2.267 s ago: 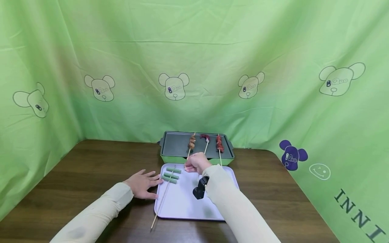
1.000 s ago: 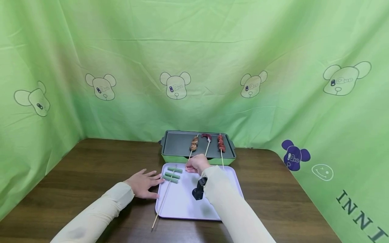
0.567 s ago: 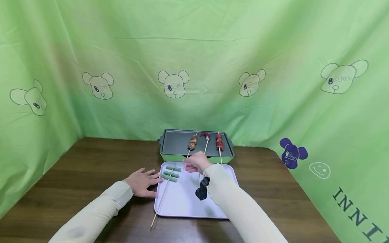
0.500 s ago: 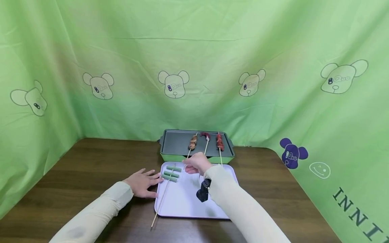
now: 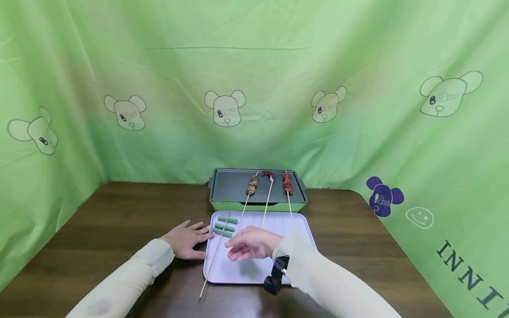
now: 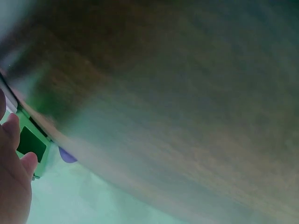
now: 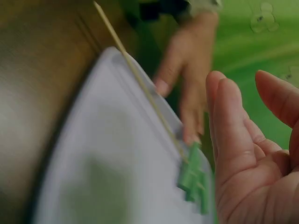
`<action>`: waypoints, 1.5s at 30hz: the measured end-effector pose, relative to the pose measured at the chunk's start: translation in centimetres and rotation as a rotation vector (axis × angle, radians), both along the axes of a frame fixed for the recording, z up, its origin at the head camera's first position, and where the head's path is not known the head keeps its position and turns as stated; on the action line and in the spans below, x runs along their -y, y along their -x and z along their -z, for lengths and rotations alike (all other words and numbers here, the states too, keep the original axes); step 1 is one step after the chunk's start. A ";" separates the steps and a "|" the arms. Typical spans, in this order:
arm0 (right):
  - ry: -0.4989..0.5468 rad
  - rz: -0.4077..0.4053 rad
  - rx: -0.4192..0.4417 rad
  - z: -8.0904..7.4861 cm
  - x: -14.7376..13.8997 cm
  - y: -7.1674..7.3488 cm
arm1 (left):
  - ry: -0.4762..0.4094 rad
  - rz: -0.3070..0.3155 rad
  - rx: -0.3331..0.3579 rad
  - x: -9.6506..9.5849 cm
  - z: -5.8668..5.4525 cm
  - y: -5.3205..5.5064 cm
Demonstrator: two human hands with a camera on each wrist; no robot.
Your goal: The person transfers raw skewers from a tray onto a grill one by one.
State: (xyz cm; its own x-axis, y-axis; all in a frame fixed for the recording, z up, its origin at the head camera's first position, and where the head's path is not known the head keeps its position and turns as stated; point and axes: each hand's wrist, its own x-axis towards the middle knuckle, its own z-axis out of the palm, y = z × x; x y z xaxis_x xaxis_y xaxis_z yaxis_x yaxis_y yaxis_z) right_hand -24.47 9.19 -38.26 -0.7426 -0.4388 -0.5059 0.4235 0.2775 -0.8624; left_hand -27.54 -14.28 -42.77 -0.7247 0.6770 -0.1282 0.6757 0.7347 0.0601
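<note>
My right hand is over the middle of the white tray, its fingers loosely bent and holding nothing; the right wrist view shows bare fingers and thumb apart. My left hand lies spread at the tray's left edge, fingertips at the rim. Beside them a skewer with several green vegetable pieces lies on the tray, its stick reaching past the front rim. On the griddle lie a brown meat skewer, a dark red curled skewer and a red meat skewer, sticks pointing toward me.
The green-sided griddle stands right behind the tray, near the green cloth backdrop. Brown wooden tabletop extends to both sides. A black wrist strap with camera hangs under my right wrist.
My right hand has let go of the brown meat skewer's stick and drawn back toward me over the tray. The skewer stays on the griddle. My left hand has not moved.
</note>
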 end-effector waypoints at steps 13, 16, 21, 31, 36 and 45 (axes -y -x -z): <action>0.018 -0.176 0.141 5.0 2.2 -5.4 | 0.000 0.034 -0.089 0.2 0.3 -0.1; 0.031 -0.148 0.133 5.7 2.9 -6.4 | 0.007 0.028 -0.092 0.3 0.4 0.0; 0.108 -0.002 0.107 6.5 4.3 -8.3 | 0.022 0.022 -0.091 0.5 0.3 0.0; 0.111 0.010 0.011 7.1 5.7 -9.7 | 0.062 0.026 -0.103 0.1 0.4 0.2; 0.145 0.050 0.011 7.3 6.0 -9.8 | 0.082 0.034 -0.122 0.1 0.4 0.5; 0.261 0.223 0.044 7.3 6.6 -9.7 | 0.027 0.002 -0.042 -0.1 0.2 0.5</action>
State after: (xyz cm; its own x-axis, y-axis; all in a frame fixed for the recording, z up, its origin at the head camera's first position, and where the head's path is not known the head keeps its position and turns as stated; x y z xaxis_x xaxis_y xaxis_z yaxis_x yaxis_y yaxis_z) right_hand -14.73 2.56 -45.56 -0.8148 -0.3869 -0.4317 0.4873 -0.0535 -0.8716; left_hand -28.01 -14.20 -42.98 -0.7286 0.6750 -0.1161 0.6785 0.7345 0.0119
